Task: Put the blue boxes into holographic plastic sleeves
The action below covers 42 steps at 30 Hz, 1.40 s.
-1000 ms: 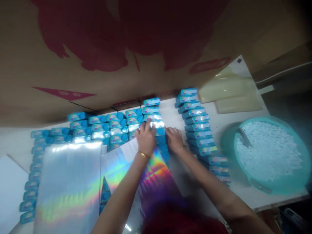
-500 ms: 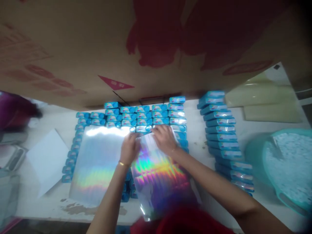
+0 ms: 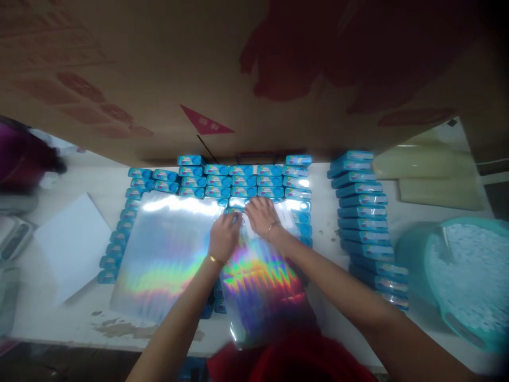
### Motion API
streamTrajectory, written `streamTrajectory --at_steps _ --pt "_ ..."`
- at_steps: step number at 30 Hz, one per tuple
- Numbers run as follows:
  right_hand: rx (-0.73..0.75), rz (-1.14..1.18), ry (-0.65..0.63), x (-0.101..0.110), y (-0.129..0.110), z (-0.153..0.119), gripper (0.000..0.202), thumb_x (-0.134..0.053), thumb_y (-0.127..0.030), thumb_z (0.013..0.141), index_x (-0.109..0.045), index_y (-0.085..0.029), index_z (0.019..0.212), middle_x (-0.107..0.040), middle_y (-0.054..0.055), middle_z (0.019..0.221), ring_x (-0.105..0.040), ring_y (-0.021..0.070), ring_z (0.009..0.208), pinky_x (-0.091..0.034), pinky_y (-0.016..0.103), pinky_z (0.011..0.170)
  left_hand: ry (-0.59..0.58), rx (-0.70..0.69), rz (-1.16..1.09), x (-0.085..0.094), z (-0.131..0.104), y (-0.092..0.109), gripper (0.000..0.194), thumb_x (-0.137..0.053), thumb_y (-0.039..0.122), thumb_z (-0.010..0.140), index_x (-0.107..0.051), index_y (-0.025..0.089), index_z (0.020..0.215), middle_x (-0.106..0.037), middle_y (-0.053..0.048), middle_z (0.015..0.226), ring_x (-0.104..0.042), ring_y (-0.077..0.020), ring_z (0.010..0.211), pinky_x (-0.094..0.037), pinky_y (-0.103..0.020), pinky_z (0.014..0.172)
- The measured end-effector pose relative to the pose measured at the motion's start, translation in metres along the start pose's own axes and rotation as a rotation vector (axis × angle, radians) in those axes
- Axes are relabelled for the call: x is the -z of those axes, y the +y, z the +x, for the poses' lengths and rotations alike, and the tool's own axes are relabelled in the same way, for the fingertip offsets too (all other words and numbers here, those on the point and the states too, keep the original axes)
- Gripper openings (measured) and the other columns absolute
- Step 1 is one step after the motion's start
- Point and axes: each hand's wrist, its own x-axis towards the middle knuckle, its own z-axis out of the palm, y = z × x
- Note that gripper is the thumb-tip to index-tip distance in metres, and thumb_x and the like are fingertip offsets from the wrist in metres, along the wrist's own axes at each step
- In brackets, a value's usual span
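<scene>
A shiny holographic sheet (image 3: 266,286) lies tilted over small blue packs, its lower end close to my red clothing. My left hand (image 3: 225,236) is closed in a pinch at its upper left corner. Close beside it, my right hand (image 3: 261,215) has its fingers bent together over the top edge of that sheet. The fingertips are blurred, and anything small between them cannot be made out. Left of my hands, a second holographic sheet (image 3: 159,260) rests on the blue packs (image 3: 218,181), which stand in several rows.
A big cardboard box (image 3: 159,63) walls off the back. On the right stand a column of blue packs (image 3: 363,212), a teal basket (image 3: 449,297) full of small pale pieces, and yellowish film (image 3: 437,183). A white sheet (image 3: 73,246) lies left.
The view has shifted slightly. My left hand has moved right, nearer my right hand, along the top of the holographic sheet. The sheet's rainbow glare has changed.
</scene>
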Motion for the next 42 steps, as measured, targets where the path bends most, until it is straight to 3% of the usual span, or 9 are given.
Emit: streamTrajectory --at_steps 3,7,12,15,18,20,23,32,42 --pt "-0.006 0.012 -0.031 0.001 -0.001 0.001 0.030 -0.032 -0.027 0.098 -0.061 -0.020 0.103 -0.056 0.012 0.107 -0.042 0.0270 0.101 -0.030 0.041 0.086 0.010 -0.012 -0.055 0.007 -0.012 0.010 0.025 -0.044 0.018 0.090 -0.061 0.019 0.108 -0.061 -0.014 0.118 -0.055 -0.0247 0.100 -0.044 -0.038 0.081" --pt "-0.018 0.066 -0.042 0.003 0.001 0.003 0.029 -0.034 -0.026 0.098 -0.062 -0.020 0.106 -0.058 0.012 0.107 -0.044 0.0265 0.101 -0.031 0.040 0.088 0.056 0.064 -0.277 0.037 -0.034 0.036 0.010 -0.050 0.021 0.089 -0.059 0.019 0.091 -0.066 -0.008 0.092 -0.058 -0.0202 0.087 -0.043 -0.035 0.078" --pt "-0.076 0.508 0.212 0.022 -0.001 -0.014 0.039 -0.031 -0.040 0.100 -0.064 -0.020 0.104 -0.062 0.009 0.106 -0.049 0.0235 0.104 -0.035 0.039 0.092 0.422 0.639 -0.764 0.081 -0.033 0.066 0.012 -0.064 0.028 0.081 -0.056 0.020 0.082 -0.059 0.000 0.076 -0.055 -0.0134 0.072 -0.043 -0.027 0.070" --pt "-0.176 0.979 0.252 0.043 -0.007 -0.045 0.057 -0.017 -0.051 0.099 -0.064 -0.019 0.100 -0.064 0.007 0.095 -0.055 0.0196 0.092 -0.043 0.035 0.084 0.499 0.833 -1.092 0.087 -0.015 0.076 0.020 -0.071 0.032 0.074 -0.056 0.019 0.079 -0.058 0.002 0.072 -0.055 -0.0109 0.068 -0.044 -0.024 0.068" --pt "-0.326 1.238 0.161 0.060 -0.011 -0.079 0.047 -0.039 -0.059 0.091 -0.063 -0.019 0.095 -0.063 0.003 0.083 -0.056 0.0166 0.075 -0.046 0.030 0.073 0.471 0.906 -1.288 0.076 0.003 0.087 0.024 -0.075 0.031 0.067 -0.056 0.018 0.076 -0.059 0.003 0.070 -0.056 -0.0098 0.068 -0.044 -0.023 0.070" --pt "-0.446 1.241 0.209 0.067 -0.009 -0.096 0.035 -0.056 -0.054 0.084 -0.061 -0.020 0.081 -0.059 0.000 0.073 -0.054 0.0148 0.070 -0.045 0.027 0.069 0.398 0.921 -1.339 0.063 0.013 0.097 0.025 -0.076 0.030 0.065 -0.057 0.017 0.076 -0.060 0.003 0.071 -0.056 -0.0097 0.068 -0.044 -0.023 0.070" --pt "-0.540 1.170 0.336 0.074 0.011 -0.109 0.031 -0.056 -0.047 0.085 -0.054 -0.021 0.069 -0.051 -0.003 0.066 -0.049 0.0129 0.065 -0.043 0.025 0.066 0.286 0.897 -1.315 0.039 0.030 0.115 0.022 -0.074 0.032 0.068 -0.058 0.017 0.074 -0.059 0.003 0.068 -0.055 -0.0096 0.066 -0.043 -0.023 0.069" --pt "-0.536 0.646 0.384 0.077 0.120 -0.109 0.028 -0.051 -0.041 0.086 -0.055 -0.020 0.067 -0.051 -0.002 0.063 -0.046 0.0134 0.061 -0.038 0.026 0.064 0.311 0.536 -0.837 -0.025 0.101 0.152 0.014 -0.062 0.029 0.077 -0.057 0.019 0.068 -0.062 -0.002 0.083 -0.058 -0.0174 0.087 -0.045 -0.033 0.086" --pt "-0.584 0.500 0.268 0.061 0.141 -0.099 0.023 -0.050 -0.033 0.086 -0.059 -0.020 0.070 -0.055 -0.002 0.063 -0.047 0.0133 0.061 -0.033 0.026 0.065 0.195 0.502 -0.415 -0.046 0.112 0.154 0.009 -0.060 0.027 0.079 -0.062 0.020 0.074 -0.061 -0.006 0.100 -0.052 -0.0254 0.098 -0.036 -0.042 0.088"
